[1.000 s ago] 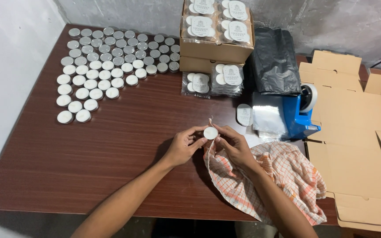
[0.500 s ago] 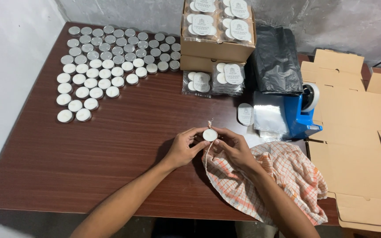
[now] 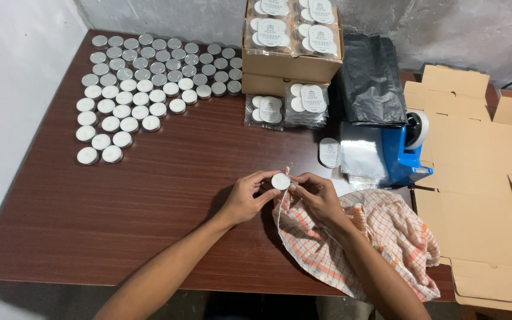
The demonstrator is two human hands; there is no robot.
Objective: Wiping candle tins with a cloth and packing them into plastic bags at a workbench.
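Both hands meet near the table's front middle, closed from either side on a small round white tealight (image 3: 280, 181): the left hand (image 3: 245, 198) pinches its left edge with fingertips and thumb, and the right hand (image 3: 320, 197) grips the other edge, seemingly together with a fold of the orange checked cloth (image 3: 380, 234) that trails under that wrist, though the exact contact is hard to make out. Right of the cloth lies flattened cardboard (image 3: 481, 201). Farther back stand a blue tape dispenser (image 3: 407, 148), a black plastic bag (image 3: 371, 83) and packs of tealights in clear wrap (image 3: 288, 106). At the brown table's (image 3: 149, 195) far left, rows of loose tealights (image 3: 143, 89) fan out beside stacked cardboard boxes (image 3: 291, 50).
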